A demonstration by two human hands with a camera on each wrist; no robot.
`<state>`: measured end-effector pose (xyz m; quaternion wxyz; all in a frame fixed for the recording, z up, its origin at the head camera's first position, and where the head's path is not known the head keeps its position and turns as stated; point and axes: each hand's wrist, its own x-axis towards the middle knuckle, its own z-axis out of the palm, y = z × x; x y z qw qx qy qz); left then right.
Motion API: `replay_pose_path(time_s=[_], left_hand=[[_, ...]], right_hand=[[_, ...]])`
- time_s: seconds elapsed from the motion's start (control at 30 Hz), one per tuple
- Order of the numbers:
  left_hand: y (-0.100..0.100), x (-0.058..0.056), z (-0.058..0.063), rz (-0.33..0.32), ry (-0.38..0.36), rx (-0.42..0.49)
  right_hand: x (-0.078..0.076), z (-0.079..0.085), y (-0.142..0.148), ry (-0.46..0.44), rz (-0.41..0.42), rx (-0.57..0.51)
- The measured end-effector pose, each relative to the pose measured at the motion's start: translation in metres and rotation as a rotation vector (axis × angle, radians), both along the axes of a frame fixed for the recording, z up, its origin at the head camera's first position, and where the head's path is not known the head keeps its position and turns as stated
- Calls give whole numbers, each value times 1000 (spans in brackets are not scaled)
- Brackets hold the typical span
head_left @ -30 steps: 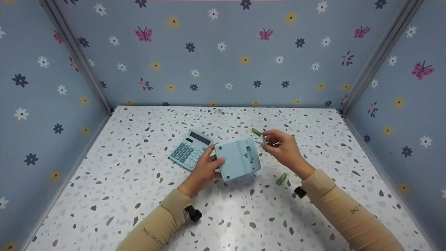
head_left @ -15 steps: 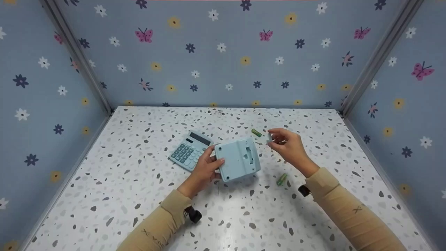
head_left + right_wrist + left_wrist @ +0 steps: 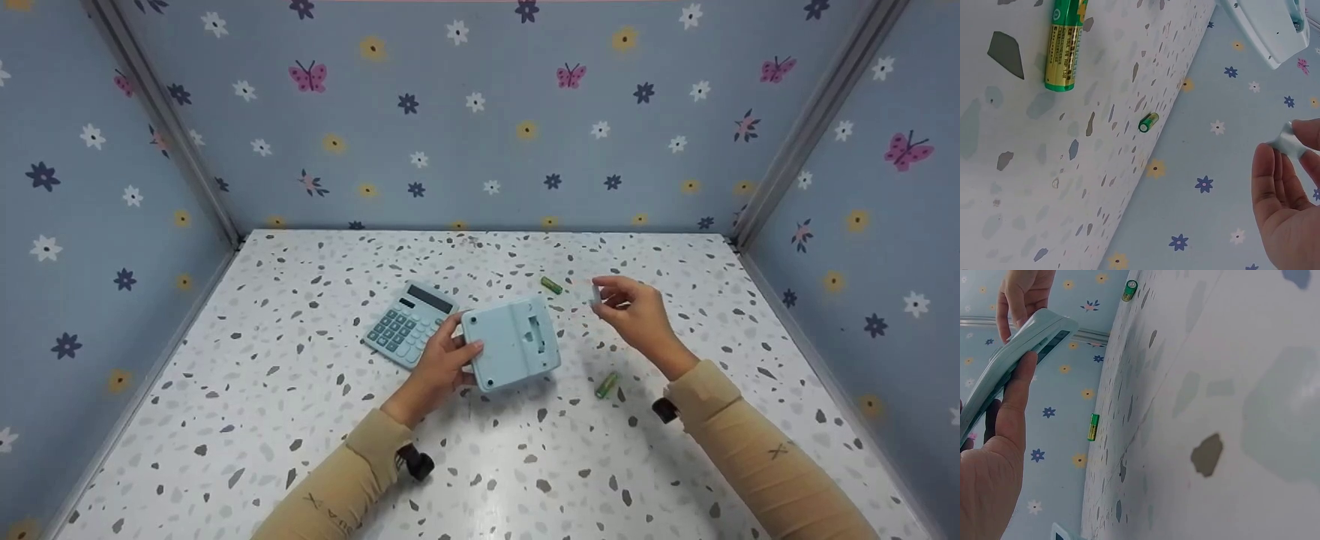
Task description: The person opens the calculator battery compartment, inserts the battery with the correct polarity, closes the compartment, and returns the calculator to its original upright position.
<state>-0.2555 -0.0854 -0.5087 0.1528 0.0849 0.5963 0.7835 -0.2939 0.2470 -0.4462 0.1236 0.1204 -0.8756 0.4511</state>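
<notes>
My left hand (image 3: 442, 361) grips a light blue calculator (image 3: 504, 346) by its left edge, thumb on its back. The calculator's back faces up, and the battery slot (image 3: 537, 334) near its right end is uncovered. Its dark display strip (image 3: 1053, 346) shows on the underside in the left wrist view. To the right, my right hand (image 3: 636, 313) pinches a small light blue battery cover (image 3: 1288, 142) between thumb and fingers, apart from the calculator. Two green and gold batteries lie on the table: one battery (image 3: 551, 286) farther back, the other battery (image 3: 607, 385) nearer, below the right hand.
A second light blue calculator (image 3: 401, 330) lies keys up on the speckled white table (image 3: 300, 420), partly behind my left hand. Blue flowered panels (image 3: 480, 150) enclose the table at the back and both sides, with grey posts (image 3: 814, 127) at the corners.
My right hand has drawn away to the right from the calculator's right end, carrying the battery cover. The left hand, held calculator and batteries have stayed in place.
</notes>
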Motion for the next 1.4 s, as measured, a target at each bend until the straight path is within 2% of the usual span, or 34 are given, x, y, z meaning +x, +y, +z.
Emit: replay_pose_path(time_s=[0.4,0.77,1.07,1.4], left_hand=[[-1,1,0,-28,2,19],[-1,1,1,-17,5,0],[-1,2,1,-9,2,1],[-3,4,2,-10,-7,42]], right_hand=[[-3,-3,14,-58,-46,0],[-8,-7,27,-108,-84,21],[-10,-13,41,-111,-87,56],[-16,-21,53,-128,-109,102]])
